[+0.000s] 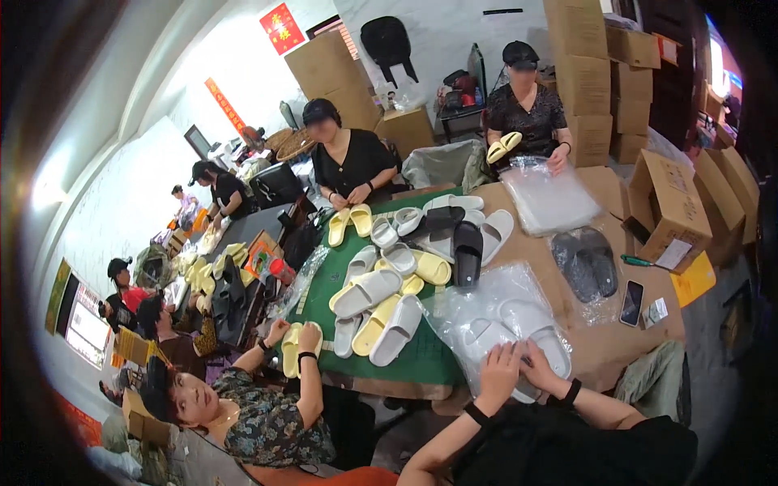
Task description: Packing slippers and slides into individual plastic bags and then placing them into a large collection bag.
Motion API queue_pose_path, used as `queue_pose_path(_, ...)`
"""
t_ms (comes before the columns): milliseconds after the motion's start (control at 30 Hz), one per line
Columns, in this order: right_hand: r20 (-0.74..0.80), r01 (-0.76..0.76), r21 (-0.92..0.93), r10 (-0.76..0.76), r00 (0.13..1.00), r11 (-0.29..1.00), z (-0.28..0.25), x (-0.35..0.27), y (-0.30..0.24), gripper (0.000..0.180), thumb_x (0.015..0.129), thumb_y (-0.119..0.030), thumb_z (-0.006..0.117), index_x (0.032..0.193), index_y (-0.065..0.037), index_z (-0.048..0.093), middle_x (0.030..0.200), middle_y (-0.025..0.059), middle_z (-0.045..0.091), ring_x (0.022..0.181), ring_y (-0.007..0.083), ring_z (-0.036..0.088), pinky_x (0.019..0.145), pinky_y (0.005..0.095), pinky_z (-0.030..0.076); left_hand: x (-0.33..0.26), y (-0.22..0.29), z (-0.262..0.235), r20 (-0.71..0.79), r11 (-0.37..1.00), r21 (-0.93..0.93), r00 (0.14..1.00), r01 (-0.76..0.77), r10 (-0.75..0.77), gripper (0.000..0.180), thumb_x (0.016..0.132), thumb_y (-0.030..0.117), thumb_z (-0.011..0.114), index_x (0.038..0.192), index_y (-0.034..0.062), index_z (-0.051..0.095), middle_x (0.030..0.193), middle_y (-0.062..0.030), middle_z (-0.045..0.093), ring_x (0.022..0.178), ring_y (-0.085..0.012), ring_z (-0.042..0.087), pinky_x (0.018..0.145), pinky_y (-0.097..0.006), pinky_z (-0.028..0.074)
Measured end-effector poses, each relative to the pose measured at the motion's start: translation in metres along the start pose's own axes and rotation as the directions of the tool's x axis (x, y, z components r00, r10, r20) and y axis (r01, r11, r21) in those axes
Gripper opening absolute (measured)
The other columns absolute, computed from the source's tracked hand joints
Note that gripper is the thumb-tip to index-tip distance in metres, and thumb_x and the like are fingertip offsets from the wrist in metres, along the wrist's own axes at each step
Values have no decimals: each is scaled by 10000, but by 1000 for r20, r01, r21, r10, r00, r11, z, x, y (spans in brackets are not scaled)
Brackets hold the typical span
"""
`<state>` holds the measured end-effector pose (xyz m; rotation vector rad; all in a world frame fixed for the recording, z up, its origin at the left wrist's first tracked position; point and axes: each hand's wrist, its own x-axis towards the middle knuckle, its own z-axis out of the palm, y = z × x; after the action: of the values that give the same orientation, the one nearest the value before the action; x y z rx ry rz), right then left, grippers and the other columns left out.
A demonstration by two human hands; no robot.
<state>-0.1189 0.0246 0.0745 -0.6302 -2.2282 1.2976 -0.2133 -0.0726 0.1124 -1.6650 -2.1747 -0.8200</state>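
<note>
In the lower middle of the frame, the left hand (pixel 498 371) lies flat with spread fingers on a clear plastic bag (pixel 478 312) holding white slippers (pixel 519 328). Just right of it, the right hand (pixel 539 374) pinches the bag's edge. The bagging step seems nearly finished; closing the opening probably needs a smooth pull, because the film is thin, glossy and wrinkled, and the slippers are soft, rounded foam.

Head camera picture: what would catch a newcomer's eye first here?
Probably the heap of white, yellow and black slippers in the middle of the green table. Close to the camera, the left hand and right hand press on white slippers in a clear plastic bag. Stacked cardboard boxes rise at the back right.
</note>
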Motion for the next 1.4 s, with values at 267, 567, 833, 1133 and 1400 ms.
queue_pose_path(267,-149,89,3,-87,985,996,4,23,13,424,779,-163,580,1159,-10,472,963,204,465,843,386,500,702,415,416,1,22,-31,89,971,-123,972,-207,218,350,759,125,574,1105,72,565,1126,-117,530,1041,-297,496,889,-399,399)
queue_pose_path(567,-287,-88,-9,82,955,996,-4,38,-14,481,791,-233,569,1182,23,457,1073,232,437,996,394,441,860,407,362,-6,-24,-14,17,885,-378,957,273,-288,511,738,-70,445,1243,11,445,1287,-230,409,1094,-409,462,886,-413,413)
queue_pose_path(833,-433,-74,-163,-4,901,984,16,56,9,453,767,-175,542,1162,29,459,1085,292,462,983,465,457,868,460,373,-28,-35,-8,74,942,-319,994,105,-86,364,711,-58,497,1053,31,584,957,-145,582,885,-324,555,746,-373,471)
queue_pose_path(1133,-184,-208,-475,135,974,855,3,69,34,500,706,-222,605,1118,25,467,1155,288,435,1083,433,417,879,506,337,-33,9,-2,402,665,-654,910,362,-101,372,789,-10,489,1149,67,541,924,-138,538,840,-284,553,725,-353,452)
queue_pose_path(1400,413,320,-446,-125,902,835,-38,78,67,239,718,-204,606,917,-73,626,919,184,608,844,362,579,738,419,463,-3,-10,-2,439,143,-836,803,529,-402,263,900,0,418,1133,-8,539,906,-68,541,818,-134,593,751,-262,525)
